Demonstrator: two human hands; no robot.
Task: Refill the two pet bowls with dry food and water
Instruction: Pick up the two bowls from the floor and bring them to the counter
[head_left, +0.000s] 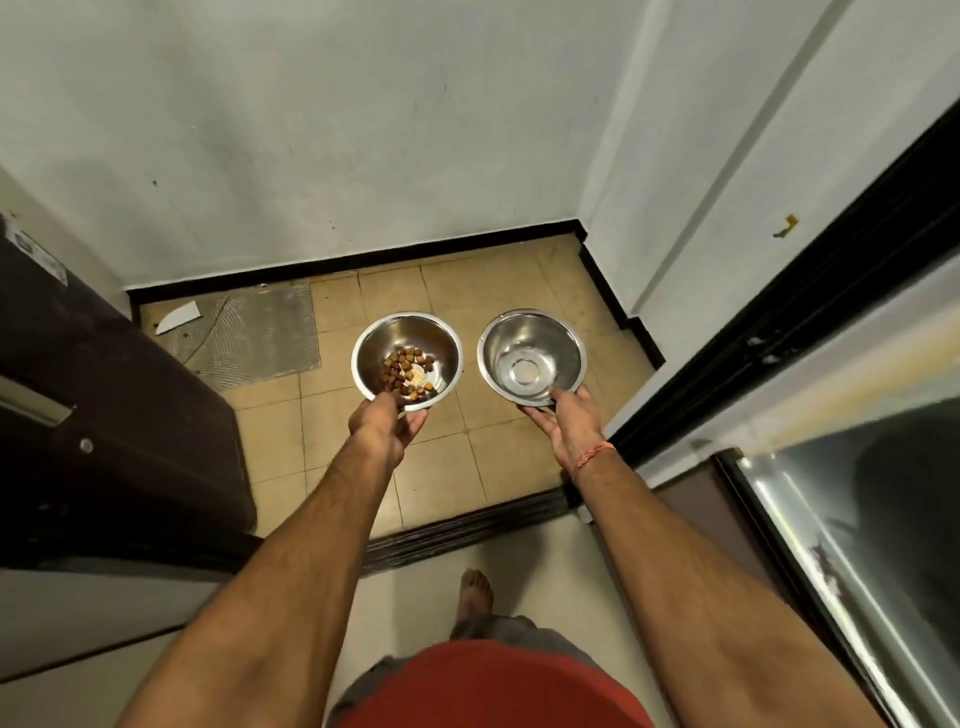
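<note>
Red shirt fabric fills the bottom edge of the view, with grey shorts and one bare foot on a pale floor just beyond it. Two bare forearms reach forward from there over a dark ridged door sill toward a small tiled alcove.

Left hand holds the near rim of a round stainless-steel bowl with brown dry kibble; the grip is a pinch, thumb on top of the rim and fingers curled beneath it. The kibble pieces cluster at the bottom of the bowl, covering only part of its base.

Right hand, with an orange thread bracelet at the wrist, holds a second round stainless-steel bowl the same way, thumb over the near rim and fingers under. Whether this bowl holds water cannot be told; its inside looks shiny and bare of food.

Both bowls sit side by side, apart from each other, above the beige tiled floor; whether they touch it is unclear.

A grey ribbed mat lies at the back left of the alcove, beside a dark brown cabinet. A black-framed glass door stands on the right.
</note>
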